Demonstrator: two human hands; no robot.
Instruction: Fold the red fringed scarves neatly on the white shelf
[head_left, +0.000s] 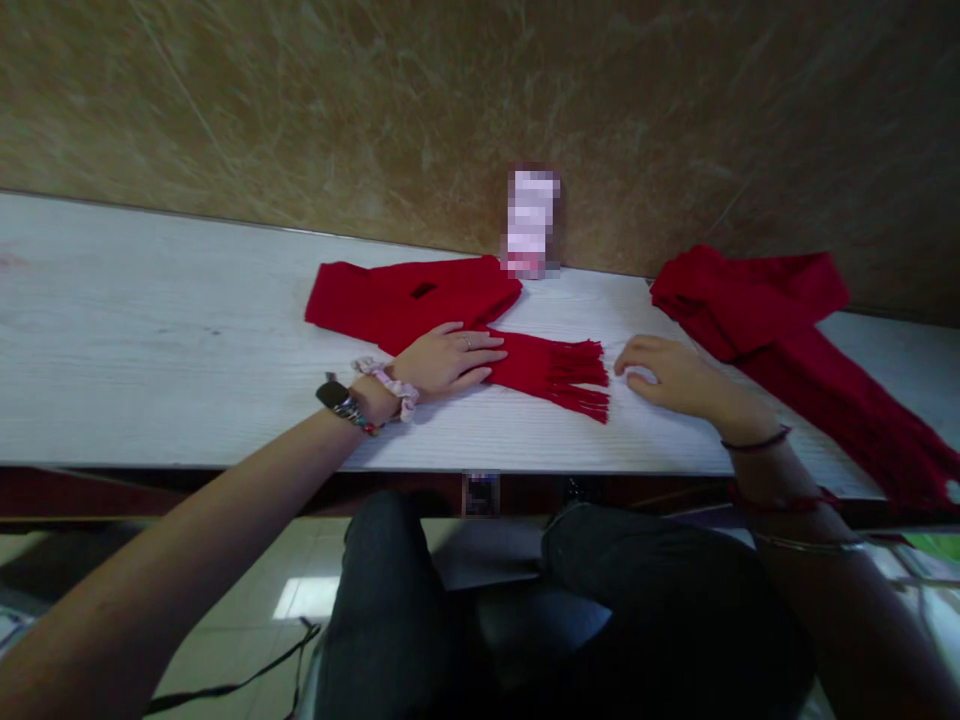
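Note:
A red scarf [420,290] lies folded back on itself on the white table, with a small dark label on its upper layer. My left hand [450,362] rests flat on the lower layer of this scarf, fingers stretched toward the right. The scarf's fringe [577,375] spreads out to the right of that hand. Just past the fringe tips is my right hand [667,375], its fingers loosely curled and thumb apart, with nothing visible in it. A second red scarf [772,310] lies loosely bent behind and to the right of my right hand.
The narrow white table [165,340] runs along a brown marbled wall [337,120]. A blurred-out pale pink item [531,220] stands at the wall behind the first scarf. Below the table's front edge are my legs [405,590] and a dark strap [232,685] over the tiled floor.

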